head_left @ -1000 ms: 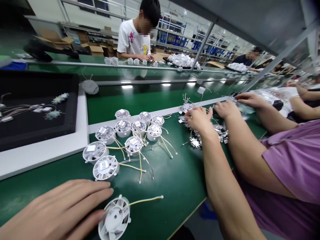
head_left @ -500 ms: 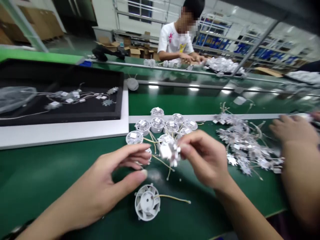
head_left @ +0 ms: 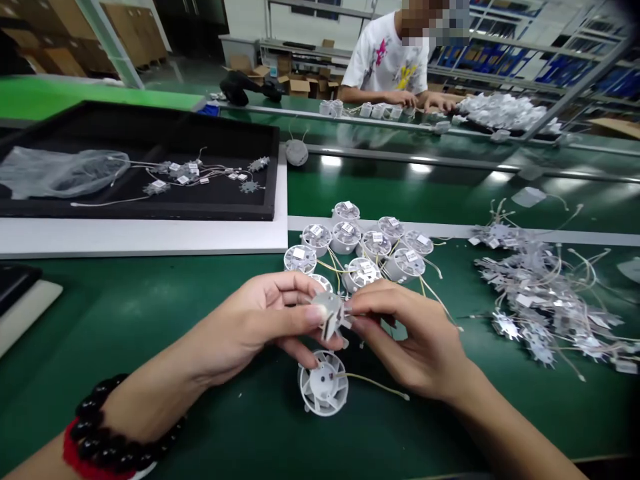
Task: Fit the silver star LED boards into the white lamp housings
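Observation:
Between my left hand [head_left: 270, 317] and my right hand [head_left: 415, 340] is a small star-shaped silvery board [head_left: 330, 312], held tilted above the table. My left thumb presses on its face, with fingers behind it. My right thumb and forefinger pinch its right edge. Just below lies a round white plastic housing [head_left: 324, 385] with inner ribs and a yellowish wire running right. My left fingertips are close over its top rim. Behind my hands stand several round white housings [head_left: 346, 235] with labelled boards in them.
To the right lies a tangled pile of star-shaped boards [head_left: 540, 293] with wires. A black tray [head_left: 225, 207] at left holds a plastic bag [head_left: 65, 173] and more boards. Across the bench, a person [head_left: 385, 60] works beside a heap of white parts [head_left: 510, 113].
My left hand has moved in and taken hold of the board that my right hand held alone. The other person's arm at right has left the view. The camera view has shifted.

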Motion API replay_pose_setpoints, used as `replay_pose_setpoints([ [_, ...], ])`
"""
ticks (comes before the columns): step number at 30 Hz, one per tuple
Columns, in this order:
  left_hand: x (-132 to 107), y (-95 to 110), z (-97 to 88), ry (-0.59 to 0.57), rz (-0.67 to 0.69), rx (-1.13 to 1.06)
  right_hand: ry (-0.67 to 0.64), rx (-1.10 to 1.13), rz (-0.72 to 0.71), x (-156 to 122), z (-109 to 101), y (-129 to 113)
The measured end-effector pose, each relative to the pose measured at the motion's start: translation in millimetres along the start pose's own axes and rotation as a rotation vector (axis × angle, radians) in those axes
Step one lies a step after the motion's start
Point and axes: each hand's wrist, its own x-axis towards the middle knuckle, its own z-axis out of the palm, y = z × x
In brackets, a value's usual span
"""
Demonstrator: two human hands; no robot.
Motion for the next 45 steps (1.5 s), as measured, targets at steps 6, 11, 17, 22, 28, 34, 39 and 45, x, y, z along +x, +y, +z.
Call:
replay_pose_setpoints([
  [6,-1.4,-0.7,0.9,0.007,-0.088,-0.128,0.049,-0.233,-0.116,-2.9,5.8,2.5],
  [11,0.0,-2.3,1.6,-0.007,-0.096,-0.116,0.093,-0.282,-0.194,-1.3,5.2,1.8],
  [17,2.8,-5.9,2.2,-0.008,0.010,0.000,0.026,-0.006,0.080,-0.2,4.0,-3.6],
  [22,-0.9,-12.7,4.5,0.057,0.223,0.237,-0.041,0.228,0.354,2.2,5.1,-8.8],
  [28,-4.9,-11.8,7.3,0.127,0.354,0.359,0.005,0.307,0.299,-1.4,5.4,-11.5],
  [34,-2.1,-10.3,7.7,0.148,0.312,0.314,-0.001,0.198,0.151,-3.7,6.5,-8.0],
  [39,-0.8,-9.0,6.0,0.122,0.256,0.309,0.047,0.111,0.095,-5.5,8.8,-2.9],
  [45,1.1,-5.2,4.3,0.129,0.185,0.107,0.028,0.233,0.208,-3.5,5.9,-6.2],
])
